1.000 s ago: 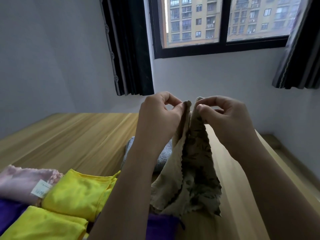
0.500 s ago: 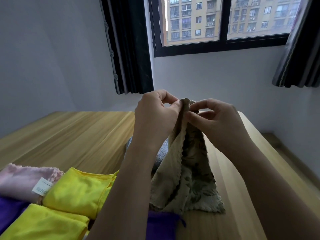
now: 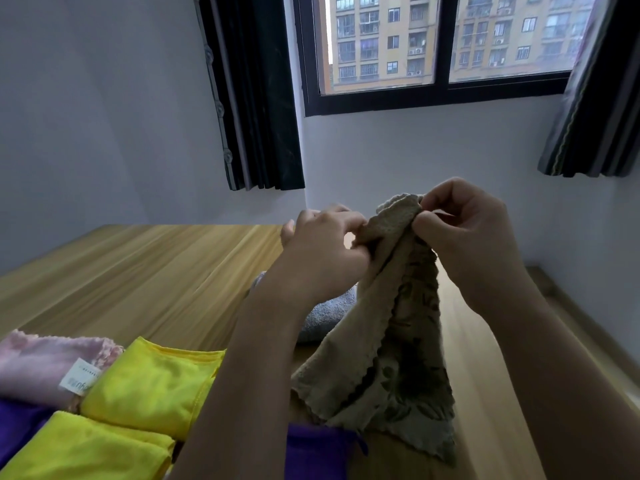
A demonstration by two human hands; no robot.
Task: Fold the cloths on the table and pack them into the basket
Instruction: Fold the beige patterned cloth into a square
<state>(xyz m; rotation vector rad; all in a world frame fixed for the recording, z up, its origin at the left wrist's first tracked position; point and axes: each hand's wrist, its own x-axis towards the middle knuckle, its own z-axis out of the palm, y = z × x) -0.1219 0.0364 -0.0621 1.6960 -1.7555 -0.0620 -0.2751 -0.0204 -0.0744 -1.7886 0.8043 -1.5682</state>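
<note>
A beige cloth with a dark leaf print and scalloped edges (image 3: 391, 358) hangs above the wooden table (image 3: 145, 282), its lower corners touching the top. My left hand (image 3: 322, 251) pinches its upper edge on the left. My right hand (image 3: 464, 237) pinches the bunched top edge a little higher, close beside the left. Folded cloths lie at the lower left: two yellow ones (image 3: 149, 386), a pink one with a white label (image 3: 41, 365) and a purple one (image 3: 17, 427). A grey cloth (image 3: 325, 315) lies behind my left forearm. No basket shows.
Another purple cloth (image 3: 318, 452) pokes out under my left forearm at the bottom. The table's right edge (image 3: 519, 341) runs along a strip of floor by the white wall. Dark curtains (image 3: 256, 98) flank a window above.
Both hands have shifted right with the beige cloth. My right hand has risen above the left, and the top edge is now bunched between them.
</note>
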